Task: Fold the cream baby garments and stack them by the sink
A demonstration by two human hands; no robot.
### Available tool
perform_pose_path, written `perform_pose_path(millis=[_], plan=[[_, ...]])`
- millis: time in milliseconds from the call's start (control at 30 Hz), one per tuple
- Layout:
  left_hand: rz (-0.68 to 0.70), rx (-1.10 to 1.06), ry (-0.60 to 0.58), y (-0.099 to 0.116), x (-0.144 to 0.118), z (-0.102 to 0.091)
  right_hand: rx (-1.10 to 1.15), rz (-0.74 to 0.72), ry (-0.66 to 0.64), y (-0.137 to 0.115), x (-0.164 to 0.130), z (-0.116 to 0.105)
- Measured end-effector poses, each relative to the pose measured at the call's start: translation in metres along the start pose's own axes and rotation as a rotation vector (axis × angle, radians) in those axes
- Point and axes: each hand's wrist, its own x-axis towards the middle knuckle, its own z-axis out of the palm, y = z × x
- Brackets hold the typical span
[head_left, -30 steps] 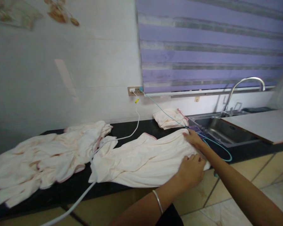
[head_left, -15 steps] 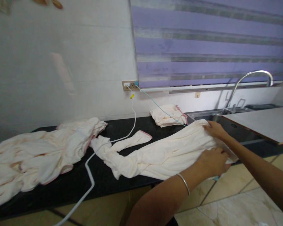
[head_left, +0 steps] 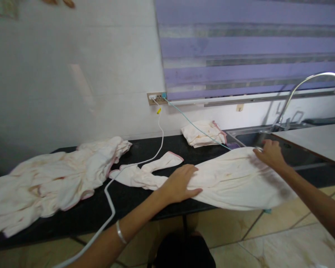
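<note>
one cream garment [head_left: 234,182] is lying along one black counter [head_left: 131,203]; the left hand [head_left: 180,182] is resting on it, fingers loosely spread; the right hand [head_left: 271,154] is lingering by its upper right edge, grip unclear. one crumpled heap [head_left: 64,178] and one folded cloth [head_left: 201,134] are lying nearby.

Left hand [head_left: 180,184], palm down, fingers close together and pointing far and right, thumb spread apart on the near side; bare left forearm [head_left: 141,214] slanting in from the near edge. Right hand [head_left: 269,152], well apart to the right and farther off, fingers bent, closure unclear; bare right forearm [head_left: 309,193] extended from the right edge.
</note>
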Motion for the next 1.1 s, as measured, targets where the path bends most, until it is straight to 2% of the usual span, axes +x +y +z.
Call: perform_pose_path(millis=[100, 200, 333, 433, 500, 600, 733, 800, 967, 1100], plan=[[-0.139, 0.103, 0.018, -0.04, -0.053, -0.024, 0.229, -0.192, 0.033, -0.066, -0.021, -0.006], [-0.235, 0.141, 0.02, -0.065, -0.093, -0.035, 0.469, -0.314, -0.037, -0.139, -0.044, -0.005], [-0.304, 0.104, 0.017, -0.081, -0.12, -0.036, 0.616, -0.352, -0.166, -0.216, -0.071, 0.01], [-0.348, 0.125, 0.067, -0.087, -0.128, -0.032, 0.607, -0.337, -0.249, -0.247, -0.089, 0.026], [-0.43, 0.136, 0.084, -0.088, -0.131, -0.031, 0.542, -0.333, -0.284, -0.254, -0.097, 0.035], [-0.559, 0.128, 0.101, -0.084, -0.134, -0.032, 0.48, -0.318, -0.313, -0.252, -0.103, 0.042], [-0.634, 0.06, 0.208, -0.08, -0.135, -0.034, 0.538, -0.169, -0.312, -0.243, -0.103, 0.04], [-0.636, 0.015, 0.253, -0.082, -0.135, -0.033, 0.545, -0.134, -0.308, -0.24, -0.102, 0.04], [-0.569, -0.059, 0.305, -0.09, -0.136, -0.029, 0.559, -0.172, -0.294, -0.238, -0.101, 0.042], [-0.473, -0.019, 0.359, -0.096, -0.137, -0.026, 0.577, -0.207, -0.284, -0.237, -0.101, 0.043]])
